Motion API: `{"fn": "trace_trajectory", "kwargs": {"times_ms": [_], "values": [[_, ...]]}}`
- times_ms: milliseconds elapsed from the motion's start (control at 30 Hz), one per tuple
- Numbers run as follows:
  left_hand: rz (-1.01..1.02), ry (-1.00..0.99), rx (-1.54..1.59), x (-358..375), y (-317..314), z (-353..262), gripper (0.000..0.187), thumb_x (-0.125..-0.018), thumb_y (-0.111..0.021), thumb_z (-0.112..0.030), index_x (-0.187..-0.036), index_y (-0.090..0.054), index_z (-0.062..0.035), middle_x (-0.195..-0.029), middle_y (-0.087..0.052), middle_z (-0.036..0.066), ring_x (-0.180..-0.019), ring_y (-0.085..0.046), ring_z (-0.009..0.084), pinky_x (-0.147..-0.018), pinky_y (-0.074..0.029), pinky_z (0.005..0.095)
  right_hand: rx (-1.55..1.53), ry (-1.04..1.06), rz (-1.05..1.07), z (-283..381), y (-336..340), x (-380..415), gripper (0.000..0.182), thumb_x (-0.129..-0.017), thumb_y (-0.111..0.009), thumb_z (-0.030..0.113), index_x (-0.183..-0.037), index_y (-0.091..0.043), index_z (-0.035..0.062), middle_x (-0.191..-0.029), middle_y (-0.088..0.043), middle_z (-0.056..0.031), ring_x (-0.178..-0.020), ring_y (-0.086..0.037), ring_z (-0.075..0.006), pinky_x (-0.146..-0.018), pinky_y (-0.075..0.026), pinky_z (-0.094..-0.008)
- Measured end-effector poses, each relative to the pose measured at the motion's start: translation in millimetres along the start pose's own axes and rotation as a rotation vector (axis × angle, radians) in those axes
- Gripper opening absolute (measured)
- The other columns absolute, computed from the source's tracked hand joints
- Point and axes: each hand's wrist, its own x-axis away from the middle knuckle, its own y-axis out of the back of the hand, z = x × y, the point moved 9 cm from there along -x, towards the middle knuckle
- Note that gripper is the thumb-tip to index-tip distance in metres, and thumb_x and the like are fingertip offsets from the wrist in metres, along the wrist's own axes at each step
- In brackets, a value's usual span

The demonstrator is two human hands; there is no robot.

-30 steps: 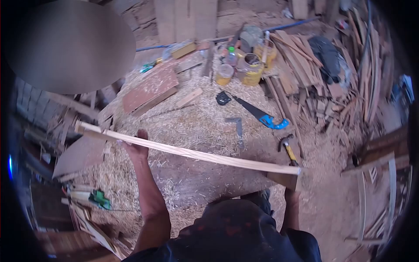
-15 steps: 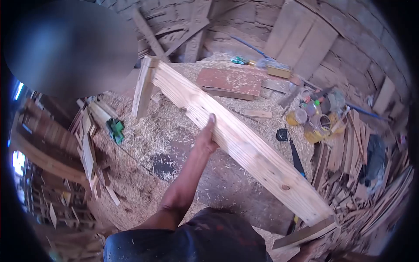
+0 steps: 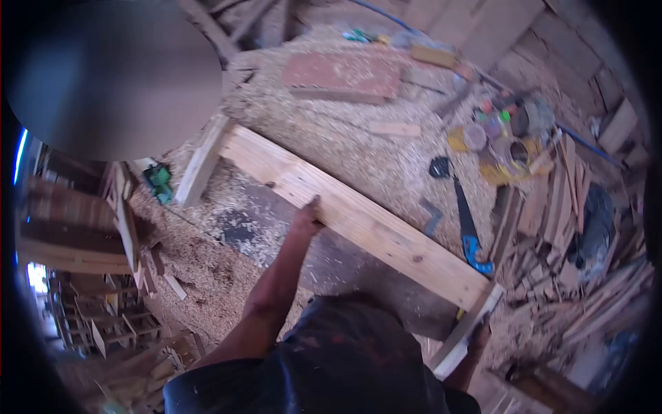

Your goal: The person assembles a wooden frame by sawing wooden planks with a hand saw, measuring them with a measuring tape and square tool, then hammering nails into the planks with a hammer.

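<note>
A long pale wooden board (image 3: 372, 224) lies diagonally across the view, with a shorter crosspiece at each end. My left hand (image 3: 308, 215) grips the board's near edge left of its middle, thumb on its face. At the lower right, my right hand (image 3: 480, 332) is at the outer side of the right crosspiece (image 3: 469, 331); its fingers are mostly hidden. The left crosspiece (image 3: 201, 162) slants down from the board's far end. A dark flat surface (image 3: 352, 265) littered with shavings shows below the board.
A blue-handled saw (image 3: 469, 228) and a metal square (image 3: 432, 217) lie right of the board. Jars (image 3: 510, 152) stand at the right near piled offcuts (image 3: 545, 207). A reddish block (image 3: 343, 74) lies beyond. A green object (image 3: 158, 183) sits left. A blurred round shape covers the upper left.
The board has come lower and nearer to me, with both hands moving along. More of the saw and the metal square now show. The view has tilted downward.
</note>
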Motion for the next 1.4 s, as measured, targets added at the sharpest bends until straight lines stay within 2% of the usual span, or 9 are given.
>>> {"fn": "trace_trajectory", "kwargs": {"times_ms": [133,367,433,567,633,667,733,1167,1400], "values": [[0.114,0.23,0.115,-40.2,33.4,25.2,0.088,-0.084,-0.093,-0.024,-0.156,-0.048,-0.0036,-0.116,-0.073,0.015,-0.105,-0.074,0.0297,-0.094,-0.062,0.0445,0.059,-0.043,-0.066,64.1,-39.8,55.7,0.046,-0.106,-0.066,0.05,-0.075,-0.054,0.0178,-0.07,-0.038,0.0118,-0.063,-0.032,-0.004,-0.054,-0.025,-0.0279],[0.041,0.237,-1.338,24.8,-25.9,-29.1,0.03,-0.103,-0.065,-0.031,-0.094,-0.067,-0.0019,-0.079,-0.069,0.013,-0.06,-0.07,0.0251,-0.054,-0.06,0.0398,0.301,-0.033,-0.229,117.9,-51.4,85.4,0.041,-0.106,-0.07,0.047,-0.097,-0.071,0.0077,-0.081,-0.059,0.0073,-0.073,-0.046,-0.0044,-0.061,-0.037,-0.027],[0.113,0.249,-1.496,18.5,-54.4,-34.2,0.023,-0.102,-0.066,-0.024,-0.097,-0.069,-0.0017,-0.083,-0.072,0.017,-0.064,-0.072,0.0294,-0.058,-0.06,0.0419,0.165,0.11,-0.265,131.3,-63.1,89.6,0.043,-0.108,-0.067,0.045,-0.109,-0.074,0.002,-0.09,-0.068,0.0031,-0.079,-0.056,-0.0072,-0.067,-0.046,-0.0285],[0.369,-0.822,-1.755,3.6,-236.7,-16.0,0.013,-0.103,-0.062,-0.013,-0.115,-0.067,-0.0071,-0.1,-0.073,0.023,-0.092,-0.07,0.047,-0.079,-0.054,0.0529,0.017,0.0,-0.144,123.2,-70.7,79.8,0.045,-0.109,-0.066,0.043,-0.123,-0.074,0.0011,-0.101,-0.073,0.0004,-0.088,-0.064,-0.0102,-0.076,-0.054,-0.0302],[0.57,-1.123,-1.517,2.9,-326.5,12.1,0.034,-0.09,-0.06,0.004,-0.122,-0.065,-0.0073,-0.109,-0.067,0.021,-0.095,-0.066,0.0434,-0.082,-0.053,0.0509,0.215,0.007,-0.105,71.6,-45.1,71.2,0.041,-0.113,-0.058,0.03,-0.138,-0.069,-0.0005,-0.123,-0.071,-0.0072,-0.112,-0.063,-0.0163,-0.098,-0.05,-0.034],[0.609,-0.822,-1.552,-14.2,-358.4,35.4,0.046,-0.083,-0.06,0.008,-0.126,-0.066,-0.0082,-0.113,-0.065,0.018,-0.097,-0.064,0.0401,-0.084,-0.053,0.0483,0.357,0.08,-0.122,55.8,-35.9,69.7,0.04,-0.115,-0.054,0.024,-0.144,-0.066,-0.001,-0.133,-0.068,-0.0114,-0.125,-0.06,-0.0196,-0.11,-0.045,-0.0357],[0.711,-1.394,-1.661,-18.0,-419.3,66.9,0.058,-0.082,-0.066,0.006,-0.137,-0.062,-0.0137,-0.139,-0.06,0.016,-0.127,-0.06,0.0362,-0.1,-0.053,0.0459,0.361,0.073,-0.179,55.5,-36.2,68.3,0.051,-0.112,-0.06,0.041,-0.143,-0.067,0.0014,-0.131,-0.064,-0.0098,-0.125,-0.054,-0.0208,-0.111,-0.041,-0.0346],[0.607,-1.154,-2.511,-63.4,-472.3,110.2,0.073,-0.075,-0.086,-0.017,-0.142,-0.059,-0.0269,-0.143,-0.059,0.017,-0.135,-0.053,0.0379,-0.115,-0.04,0.0538,0.457,-0.158,-0.268,94.6,-46.4,77.6,0.093,-0.097,-0.057,0.078,-0.135,-0.065,-0.0069,-0.12,-0.073,-0.0302,-0.118,-0.068,-0.0421,-0.102,-0.052,-0.0468],[0.278,-1.164,-2.021,6.6,-429.5,61.5,0.08,-0.074,-0.094,-0.041,-0.141,-0.056,-0.019,-0.134,-0.064,0.018,-0.128,-0.058,0.041,-0.111,-0.041,0.0657,0.573,0.004,-0.536,120.1,-53.9,99.8,0.079,-0.099,-0.062,0.065,-0.148,-0.056,0.0029,-0.144,-0.059,-0.0325,-0.131,-0.061,-0.0484,-0.11,-0.047,-0.0599]]}}
